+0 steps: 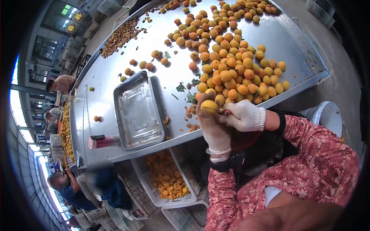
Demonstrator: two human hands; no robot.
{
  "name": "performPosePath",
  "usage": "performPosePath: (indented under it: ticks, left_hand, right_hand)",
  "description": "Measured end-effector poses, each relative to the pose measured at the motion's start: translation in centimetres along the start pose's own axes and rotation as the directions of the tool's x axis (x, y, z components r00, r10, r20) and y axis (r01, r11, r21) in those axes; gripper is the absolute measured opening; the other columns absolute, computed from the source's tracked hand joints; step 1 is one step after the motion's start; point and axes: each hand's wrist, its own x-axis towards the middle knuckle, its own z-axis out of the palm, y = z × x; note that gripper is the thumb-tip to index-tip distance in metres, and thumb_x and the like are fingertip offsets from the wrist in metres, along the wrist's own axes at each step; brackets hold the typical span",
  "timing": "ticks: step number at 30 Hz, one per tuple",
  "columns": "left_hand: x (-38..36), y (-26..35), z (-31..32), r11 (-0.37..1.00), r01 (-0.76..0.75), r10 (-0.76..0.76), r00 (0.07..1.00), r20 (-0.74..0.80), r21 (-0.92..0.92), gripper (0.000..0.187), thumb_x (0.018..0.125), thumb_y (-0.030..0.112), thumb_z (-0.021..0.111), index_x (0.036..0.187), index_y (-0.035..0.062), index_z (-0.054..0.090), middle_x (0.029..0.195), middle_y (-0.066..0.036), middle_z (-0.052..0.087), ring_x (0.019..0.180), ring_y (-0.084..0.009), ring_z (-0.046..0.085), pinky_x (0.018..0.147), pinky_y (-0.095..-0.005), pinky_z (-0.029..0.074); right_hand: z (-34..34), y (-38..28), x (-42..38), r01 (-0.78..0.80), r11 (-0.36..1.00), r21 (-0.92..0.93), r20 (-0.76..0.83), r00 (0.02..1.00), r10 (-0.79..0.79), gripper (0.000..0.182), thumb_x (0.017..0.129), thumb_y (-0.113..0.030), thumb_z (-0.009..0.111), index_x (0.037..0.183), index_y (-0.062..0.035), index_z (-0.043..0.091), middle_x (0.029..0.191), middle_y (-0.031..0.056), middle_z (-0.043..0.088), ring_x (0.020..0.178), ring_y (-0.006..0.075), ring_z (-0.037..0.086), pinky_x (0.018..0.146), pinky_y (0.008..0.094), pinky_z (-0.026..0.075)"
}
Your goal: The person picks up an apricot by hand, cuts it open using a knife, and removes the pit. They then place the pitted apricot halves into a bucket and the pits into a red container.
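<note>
A yellow apricot (209, 106) sits in the gloved fingers of my left hand (212, 129), whose glove is stained brown. My right hand (243, 116), in a cleaner white glove, grips a small knife (226, 112) by its red handle. The thin blade lies across the apricot. Right behind both hands a large heap of whole apricots (231, 73) spreads over the metal table (177, 111). Some brown scraps (190, 111) and green leaves (191, 97) lie just left of my left hand.
An empty metal tray (139, 111) is on the table to the left, beside a pink-and-clear container (103, 141). Pits (120, 38) are piled at the far side. Below the table edge stand a crate of apricot halves (180, 201) and a white bucket (327, 117). Other people (115, 188) are at left.
</note>
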Motion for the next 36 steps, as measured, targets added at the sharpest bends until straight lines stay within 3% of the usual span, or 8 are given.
performPosePath:
  ticks: [4, 7, 9, 13, 18, 24, 30, 36]
  left_hand:
    - [-0.6, 0.2, 0.7, 0.995, -0.102, 0.103, 0.992, -0.077, 0.009, 0.065, 0.098, 0.060, 0.042, 0.130, 0.0036, 0.048, 0.111, -0.013, 0.062, 0.110, -0.0263, 0.057, 0.099, -0.0406, 0.045]
    - [-0.8, 0.3, 0.4, 0.996, 0.068, -0.068, 0.998, -0.009, -0.049, 0.066, 0.098, 0.060, 0.042, 0.131, 0.0035, 0.047, 0.116, -0.013, 0.061, 0.112, -0.0258, 0.056, 0.101, -0.0411, 0.043]
    - [-0.9, 0.5, 0.4, 0.856, 0.249, -0.213, 0.968, 0.129, -0.454, 0.066, 0.099, 0.059, 0.040, 0.133, 0.0027, 0.046, 0.119, -0.013, 0.061, 0.114, -0.0255, 0.056, 0.103, -0.0404, 0.043]
    - [-0.6, 0.4, 0.9, 0.882, 0.258, -0.243, 0.966, 0.088, -0.395, 0.069, 0.099, 0.060, 0.040, 0.134, 0.0017, 0.045, 0.121, -0.014, 0.060, 0.116, -0.0270, 0.056, 0.104, -0.0414, 0.042]
    - [-1.0, 0.7, 1.1, 0.999, -0.013, 0.014, 0.999, -0.033, 0.039, 0.074, 0.097, 0.063, 0.041, 0.136, 0.0005, 0.043, 0.127, -0.016, 0.055, 0.120, -0.0310, 0.054, 0.106, -0.0439, 0.041]
    - [-0.8, 0.1, -0.3, 0.849, 0.268, -0.241, 0.963, 0.118, -0.455, 0.062, 0.102, 0.053, 0.040, 0.135, 0.0003, 0.043, 0.128, -0.016, 0.055, 0.121, -0.0294, 0.054, 0.107, -0.0428, 0.041]
    - [-0.8, 0.2, 0.2, 1.000, -0.008, 0.007, 0.998, 0.059, 0.024, 0.062, 0.101, 0.054, 0.041, 0.132, 0.0010, 0.046, 0.131, -0.015, 0.054, 0.123, -0.0272, 0.052, 0.108, -0.0409, 0.039]
    - [-0.7, 0.3, 0.3, 0.905, 0.252, -0.230, 0.968, 0.104, -0.342, 0.070, 0.099, 0.061, 0.037, 0.133, 0.0007, 0.046, 0.132, -0.014, 0.054, 0.124, -0.0260, 0.052, 0.108, -0.0387, 0.039]
  right_hand:
    - [-0.1, -0.1, -0.1, 0.000, 0.999, 0.053, 0.002, 1.000, 0.000, 0.029, 0.091, -0.030, 0.063, 0.087, -0.0026, 0.053, 0.066, 0.0214, 0.060, 0.064, 0.0409, 0.063, 0.055, 0.0453, 0.049]
    - [0.3, 0.1, -0.2, 0.001, 1.000, 0.006, 0.003, 1.000, -0.001, 0.031, 0.093, -0.032, 0.061, 0.090, -0.0028, 0.053, 0.067, 0.0209, 0.061, 0.065, 0.0398, 0.063, 0.056, 0.0449, 0.048]
    - [0.5, 0.0, -0.2, -0.004, 0.999, -0.041, 0.002, 1.000, 0.004, 0.031, 0.093, -0.033, 0.061, 0.090, -0.0028, 0.053, 0.068, 0.0208, 0.061, 0.065, 0.0397, 0.063, 0.056, 0.0447, 0.048]
    - [0.1, 0.0, -0.1, -0.029, 0.997, 0.067, -0.019, 0.999, 0.030, 0.031, 0.094, -0.033, 0.060, 0.092, -0.0026, 0.054, 0.068, 0.0213, 0.061, 0.066, 0.0390, 0.064, 0.058, 0.0443, 0.049]
    - [-0.1, -0.2, -0.2, -0.047, 0.998, 0.050, 0.026, 0.999, 0.046, 0.032, 0.094, -0.034, 0.060, 0.093, -0.0022, 0.054, 0.068, 0.0216, 0.061, 0.065, 0.0388, 0.064, 0.058, 0.0447, 0.050]
    - [0.7, 0.2, -0.2, -0.027, 0.997, -0.066, -0.016, 1.000, 0.026, 0.027, 0.091, -0.028, 0.065, 0.089, -0.0026, 0.055, 0.069, 0.0213, 0.062, 0.065, 0.0413, 0.064, 0.055, 0.0441, 0.049]
    - [0.7, 0.5, 0.2, -0.037, 0.983, 0.181, 0.033, 0.999, 0.032, 0.031, 0.093, -0.032, 0.061, 0.090, -0.0026, 0.052, 0.066, 0.0205, 0.061, 0.063, 0.0403, 0.063, 0.056, 0.0467, 0.049]
    - [0.9, 0.2, 0.1, -0.042, 0.995, -0.087, -0.033, 0.999, 0.039, 0.035, 0.093, -0.036, 0.060, 0.089, -0.0018, 0.053, 0.068, 0.0214, 0.062, 0.067, 0.0419, 0.063, 0.059, 0.0462, 0.049]
